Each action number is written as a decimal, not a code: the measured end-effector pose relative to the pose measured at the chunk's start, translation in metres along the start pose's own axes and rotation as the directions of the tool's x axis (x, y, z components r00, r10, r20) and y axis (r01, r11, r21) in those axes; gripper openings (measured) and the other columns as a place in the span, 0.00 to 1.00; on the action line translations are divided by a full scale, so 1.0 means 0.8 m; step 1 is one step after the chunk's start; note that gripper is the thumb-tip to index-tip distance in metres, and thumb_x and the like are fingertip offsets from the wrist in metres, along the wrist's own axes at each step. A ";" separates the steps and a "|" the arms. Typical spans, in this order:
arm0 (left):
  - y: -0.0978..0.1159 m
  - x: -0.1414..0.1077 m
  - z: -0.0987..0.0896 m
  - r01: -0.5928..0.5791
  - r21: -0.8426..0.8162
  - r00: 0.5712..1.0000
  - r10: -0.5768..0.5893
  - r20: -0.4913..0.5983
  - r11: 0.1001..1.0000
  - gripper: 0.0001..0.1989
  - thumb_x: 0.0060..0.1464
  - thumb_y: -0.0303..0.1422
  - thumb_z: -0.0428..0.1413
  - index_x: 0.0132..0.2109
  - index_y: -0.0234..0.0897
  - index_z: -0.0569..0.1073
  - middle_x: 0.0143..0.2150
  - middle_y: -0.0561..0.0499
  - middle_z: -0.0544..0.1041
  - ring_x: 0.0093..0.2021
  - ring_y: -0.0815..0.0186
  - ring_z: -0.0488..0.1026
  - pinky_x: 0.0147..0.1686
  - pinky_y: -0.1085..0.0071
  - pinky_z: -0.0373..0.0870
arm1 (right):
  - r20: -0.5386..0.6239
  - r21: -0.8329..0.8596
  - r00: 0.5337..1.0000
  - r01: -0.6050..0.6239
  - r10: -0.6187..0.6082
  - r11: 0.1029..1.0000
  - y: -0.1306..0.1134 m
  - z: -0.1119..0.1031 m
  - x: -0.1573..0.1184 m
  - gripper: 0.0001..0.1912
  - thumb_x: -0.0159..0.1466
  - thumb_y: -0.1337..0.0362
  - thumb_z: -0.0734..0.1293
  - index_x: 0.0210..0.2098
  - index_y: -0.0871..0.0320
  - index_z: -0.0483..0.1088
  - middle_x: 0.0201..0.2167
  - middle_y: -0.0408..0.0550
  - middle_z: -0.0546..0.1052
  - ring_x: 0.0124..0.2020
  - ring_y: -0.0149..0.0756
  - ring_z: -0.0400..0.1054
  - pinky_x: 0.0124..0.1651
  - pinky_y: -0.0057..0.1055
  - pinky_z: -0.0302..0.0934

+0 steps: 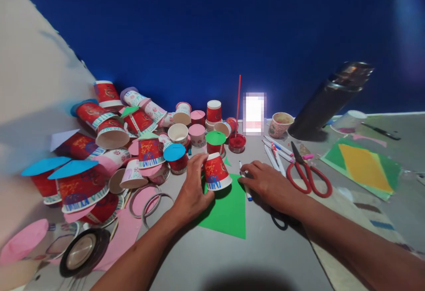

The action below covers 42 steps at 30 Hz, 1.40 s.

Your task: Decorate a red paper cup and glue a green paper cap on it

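Note:
My left hand (193,189) grips a red paper cup (216,172) that stands mouth-down on a green paper sheet (229,211). My right hand (267,184) rests just right of the cup and holds a white marker with a blue cap (246,186) against the sheet's edge. Both forearms reach in from the bottom of the view.
Many red paper cups with coloured paper discs (99,149) are piled at the left. Red-handled scissors (307,173) and several markers (275,151) lie to the right. A dark flask (327,100), stacked coloured sheets (365,164), tape rolls (83,251) and wire rings (149,200) sit around.

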State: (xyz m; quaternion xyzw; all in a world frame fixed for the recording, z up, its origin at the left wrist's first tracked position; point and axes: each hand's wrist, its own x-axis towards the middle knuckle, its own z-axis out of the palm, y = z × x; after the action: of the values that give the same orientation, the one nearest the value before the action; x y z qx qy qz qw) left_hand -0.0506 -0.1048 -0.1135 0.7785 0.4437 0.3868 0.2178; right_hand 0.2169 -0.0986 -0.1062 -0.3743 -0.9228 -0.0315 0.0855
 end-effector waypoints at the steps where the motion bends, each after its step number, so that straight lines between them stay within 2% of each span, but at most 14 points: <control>1: -0.001 0.000 0.000 -0.011 0.012 1.000 0.011 -0.007 1.000 0.47 0.46 0.17 0.57 0.71 0.45 0.54 0.70 0.39 0.57 0.72 0.47 0.56 0.71 0.45 0.57 | -0.011 0.001 1.000 -0.002 0.002 1.000 0.001 0.003 0.000 0.14 0.71 0.73 0.65 0.51 0.57 0.79 0.54 0.59 0.75 0.51 0.47 0.65 0.49 0.42 0.65; 7: -0.006 0.001 0.002 -0.024 0.040 0.996 0.027 -0.084 0.999 0.46 0.48 0.19 0.60 0.72 0.47 0.55 0.69 0.39 0.58 0.73 0.46 0.56 0.72 0.44 0.57 | -0.115 0.087 0.993 -0.014 0.024 0.996 0.010 0.013 -0.006 0.15 0.72 0.72 0.63 0.52 0.57 0.78 0.54 0.58 0.77 0.50 0.45 0.66 0.50 0.41 0.66; 12: -0.009 0.002 0.003 -0.024 0.073 0.996 0.030 -0.089 0.997 0.45 0.50 0.23 0.62 0.72 0.48 0.56 0.68 0.40 0.59 0.71 0.45 0.59 0.70 0.43 0.61 | -0.162 0.152 0.973 -0.140 0.165 0.978 0.020 0.007 -0.010 0.13 0.69 0.71 0.65 0.48 0.55 0.79 0.49 0.52 0.81 0.48 0.40 0.70 0.48 0.34 0.67; 14: -0.010 0.002 0.003 -0.028 0.081 0.995 0.036 -0.096 0.996 0.45 0.49 0.23 0.63 0.72 0.48 0.57 0.68 0.40 0.59 0.71 0.44 0.59 0.70 0.42 0.62 | -0.167 0.148 0.945 -0.257 0.280 0.955 0.030 -0.001 -0.014 0.12 0.69 0.69 0.65 0.48 0.55 0.79 0.46 0.51 0.82 0.48 0.40 0.72 0.47 0.34 0.66; 16: -0.011 0.003 0.002 -0.028 0.105 0.994 0.039 -0.103 0.994 0.45 0.49 0.24 0.62 0.72 0.49 0.57 0.67 0.41 0.59 0.71 0.44 0.60 0.70 0.42 0.63 | -0.177 0.130 0.875 -0.432 0.450 0.892 0.045 -0.011 -0.020 0.13 0.71 0.66 0.63 0.47 0.55 0.79 0.43 0.52 0.83 0.45 0.42 0.74 0.44 0.35 0.65; 19: -0.010 0.003 0.000 -0.035 0.170 0.992 0.054 -0.113 0.985 0.45 0.50 0.23 0.61 0.72 0.48 0.56 0.67 0.41 0.60 0.70 0.46 0.62 0.68 0.43 0.67 | -0.183 0.096 0.707 -0.679 0.683 0.728 0.071 -0.027 -0.028 0.15 0.72 0.61 0.60 0.44 0.54 0.80 0.39 0.52 0.84 0.38 0.45 0.76 0.36 0.35 0.58; 21: -0.010 0.003 -0.001 -0.044 0.219 0.991 0.071 -0.117 0.975 0.45 0.50 0.23 0.60 0.72 0.48 0.55 0.66 0.40 0.61 0.70 0.47 0.62 0.67 0.43 0.68 | -0.163 0.074 0.614 -0.773 0.772 0.630 0.085 -0.034 -0.031 0.16 0.72 0.57 0.60 0.41 0.54 0.80 0.35 0.52 0.84 0.34 0.44 0.75 0.32 0.34 0.52; 23: -0.010 0.002 -0.001 -0.047 0.250 0.990 0.079 -0.120 0.967 0.45 0.51 0.24 0.60 0.72 0.47 0.55 0.66 0.40 0.61 0.70 0.46 0.63 0.67 0.42 0.68 | -0.130 0.055 0.555 -0.824 0.822 0.565 0.095 -0.038 -0.032 0.17 0.72 0.55 0.61 0.37 0.54 0.80 0.32 0.51 0.83 0.32 0.43 0.74 0.30 0.33 0.48; 25: -0.012 0.001 -0.001 -0.045 0.255 0.989 0.079 -0.126 0.966 0.44 0.52 0.24 0.60 0.73 0.47 0.54 0.66 0.40 0.61 0.69 0.46 0.63 0.67 0.41 0.68 | -0.098 0.040 0.521 -0.849 0.848 0.526 0.100 -0.039 -0.031 0.17 0.71 0.55 0.62 0.37 0.53 0.80 0.31 0.50 0.83 0.31 0.42 0.74 0.29 0.32 0.46; 29: -0.013 0.000 0.000 -0.022 0.247 0.990 0.056 -0.129 0.969 0.43 0.52 0.25 0.60 0.72 0.47 0.54 0.66 0.39 0.60 0.69 0.45 0.62 0.66 0.40 0.69 | -0.048 0.009 0.492 -0.870 0.870 0.492 0.103 -0.038 -0.031 0.18 0.71 0.52 0.61 0.36 0.52 0.80 0.32 0.49 0.84 0.33 0.42 0.75 0.30 0.32 0.47; 33: -0.007 0.000 0.000 -0.023 0.241 0.992 0.053 -0.117 0.970 0.44 0.50 0.23 0.60 0.72 0.46 0.54 0.66 0.39 0.60 0.70 0.47 0.62 0.68 0.43 0.67 | 0.013 -0.026 0.488 -0.872 0.873 0.489 0.105 -0.037 -0.034 0.20 0.72 0.50 0.60 0.39 0.52 0.80 0.35 0.52 0.84 0.36 0.46 0.76 0.30 0.33 0.48; 37: -0.003 -0.001 0.001 -0.005 0.182 0.994 0.025 -0.110 0.983 0.45 0.49 0.22 0.60 0.71 0.45 0.54 0.66 0.39 0.59 0.70 0.49 0.61 0.66 0.47 0.69 | 0.064 -0.052 0.496 -0.865 0.866 0.499 0.106 -0.034 -0.036 0.20 0.72 0.50 0.60 0.40 0.53 0.80 0.36 0.54 0.84 0.36 0.49 0.76 0.31 0.34 0.50; 42: -0.002 -0.004 0.002 -0.010 0.170 0.992 0.031 -0.121 0.985 0.47 0.47 0.21 0.60 0.71 0.44 0.54 0.67 0.39 0.60 0.70 0.49 0.61 0.68 0.47 0.66 | 0.096 -0.088 0.493 -0.861 0.865 0.501 0.105 -0.033 -0.037 0.21 0.71 0.50 0.59 0.41 0.51 0.80 0.37 0.54 0.84 0.37 0.51 0.76 0.32 0.36 0.54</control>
State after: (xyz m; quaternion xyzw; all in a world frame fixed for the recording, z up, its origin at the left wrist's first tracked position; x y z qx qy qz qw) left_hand -0.0512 -0.1065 -0.1163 0.7733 0.4797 0.3971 0.1191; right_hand 0.2997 -0.0614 -0.0859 -0.7875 -0.6153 0.0261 0.0257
